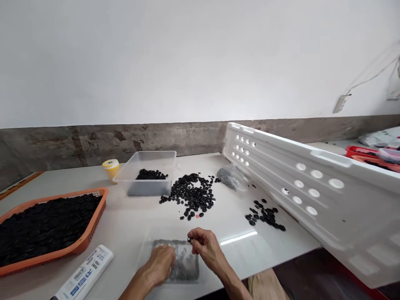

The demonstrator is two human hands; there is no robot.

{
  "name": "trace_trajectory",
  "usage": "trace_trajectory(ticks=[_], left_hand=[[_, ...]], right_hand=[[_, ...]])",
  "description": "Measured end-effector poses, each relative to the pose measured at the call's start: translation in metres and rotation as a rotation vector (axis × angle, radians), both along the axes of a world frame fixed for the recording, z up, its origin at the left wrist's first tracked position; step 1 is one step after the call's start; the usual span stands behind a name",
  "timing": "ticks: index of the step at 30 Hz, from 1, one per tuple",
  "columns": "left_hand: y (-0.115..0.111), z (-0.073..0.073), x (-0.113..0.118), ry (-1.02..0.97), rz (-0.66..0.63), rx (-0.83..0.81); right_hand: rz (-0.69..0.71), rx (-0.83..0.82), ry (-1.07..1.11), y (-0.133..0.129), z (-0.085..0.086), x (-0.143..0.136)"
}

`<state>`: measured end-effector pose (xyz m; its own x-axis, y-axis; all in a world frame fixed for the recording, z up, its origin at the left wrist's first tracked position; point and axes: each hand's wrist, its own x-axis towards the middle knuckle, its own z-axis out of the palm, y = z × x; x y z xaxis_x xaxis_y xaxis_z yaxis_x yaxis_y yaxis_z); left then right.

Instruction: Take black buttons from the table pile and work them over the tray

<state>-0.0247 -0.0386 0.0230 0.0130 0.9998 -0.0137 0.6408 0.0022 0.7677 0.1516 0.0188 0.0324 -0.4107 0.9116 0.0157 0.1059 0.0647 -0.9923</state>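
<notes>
A small black ring-shaped piece [189,239] is pinched between the thumb and fingertips of my right hand [204,250]. My left hand [161,262] is closed over the left part of a clear shallow container [204,275] with a layer of small grey bits [184,273] inside; what its fingers hold, if anything, is hidden. Beyond my hands, a loose pile of black pieces [193,193] lies on the white table [131,225], with one small red piece [197,216] at its near edge. A smaller group of black pieces [267,216] lies to the right.
An orange basket [90,233] full of black pieces stands left, near a white printed package [84,277]. Behind are a yellow-and-white cup [111,168] and a translucent bin [150,189]. A clear bag [231,177] lies beside a long white perforated crate [281,171].
</notes>
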Motion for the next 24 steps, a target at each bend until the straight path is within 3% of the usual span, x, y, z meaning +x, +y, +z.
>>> trace_trajectory(ticks=[6, 12, 18, 24], left_hand=[[0.007, 0.007, -0.003, -0.584, 0.054, -0.200], [-0.003, 0.020, -0.006, -1.064, 0.208, -0.197], [-0.009, 0.019, 0.000, -1.221, 0.331, -0.162], [-0.011, 0.012, 0.004, -1.279, 0.432, -0.170]], right_hand=[[0.022, -0.023, -0.033, -0.007, 0.004, -0.008], [0.036, -0.052, -0.017, -0.019, 0.011, -0.019], [0.036, -0.060, -0.018, -0.025, 0.015, -0.028], [-0.005, -0.118, 0.124, -0.030, 0.004, -0.033]])
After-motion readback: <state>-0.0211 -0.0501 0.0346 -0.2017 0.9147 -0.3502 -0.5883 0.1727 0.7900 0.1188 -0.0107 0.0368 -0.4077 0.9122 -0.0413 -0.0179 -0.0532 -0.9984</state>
